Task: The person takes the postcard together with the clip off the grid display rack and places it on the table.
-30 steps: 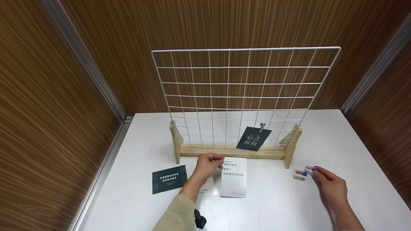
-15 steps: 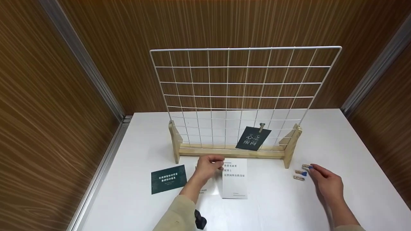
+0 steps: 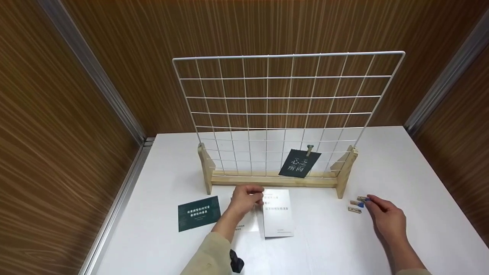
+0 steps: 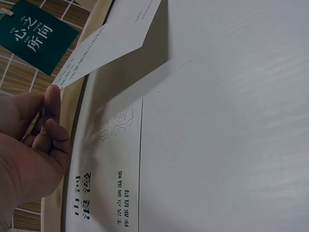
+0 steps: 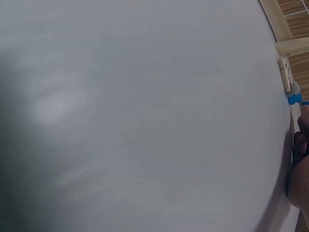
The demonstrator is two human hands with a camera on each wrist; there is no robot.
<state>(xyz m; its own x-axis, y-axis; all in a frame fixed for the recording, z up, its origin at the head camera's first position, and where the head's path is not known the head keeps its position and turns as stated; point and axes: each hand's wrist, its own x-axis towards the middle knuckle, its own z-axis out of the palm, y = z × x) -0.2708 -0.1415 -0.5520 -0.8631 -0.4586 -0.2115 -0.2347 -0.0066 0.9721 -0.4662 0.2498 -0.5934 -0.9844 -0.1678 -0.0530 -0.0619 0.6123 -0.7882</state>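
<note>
My left hand (image 3: pixel 244 200) pinches a white printed card (image 3: pixel 278 219) by its upper left corner. In the left wrist view the card (image 4: pixel 113 41) is tilted up, casting a shadow. Under it lies another white card (image 4: pixel 123 150) with dark lettering, partly hidden by the hand in the head view. On the right, thumb and forefinger of my right hand (image 3: pixel 387 221) pinch the end of a small wooden clothespin (image 3: pixel 361 198) with blue on it. Two more clothespins (image 3: pixel 354 210) lie close beside it. The right wrist view shows only part of that hand, at its edge.
A white wire grid (image 3: pixel 267 97) stands in a wooden base (image 3: pixel 275 181) behind the hands. A dark green card (image 3: pixel 300 164) hangs tilted on it from a clothespin (image 3: pixel 309 150). Another green card (image 3: pixel 199 214) lies left on the white table (image 3: pixel 321 248). Wood-grain panels (image 3: pixel 95 172) enclose the table.
My right hand has shifted slightly left, and the clothespin at its fingertips has come closer to the other two. The white card's tilt in my left hand has changed a little.
</note>
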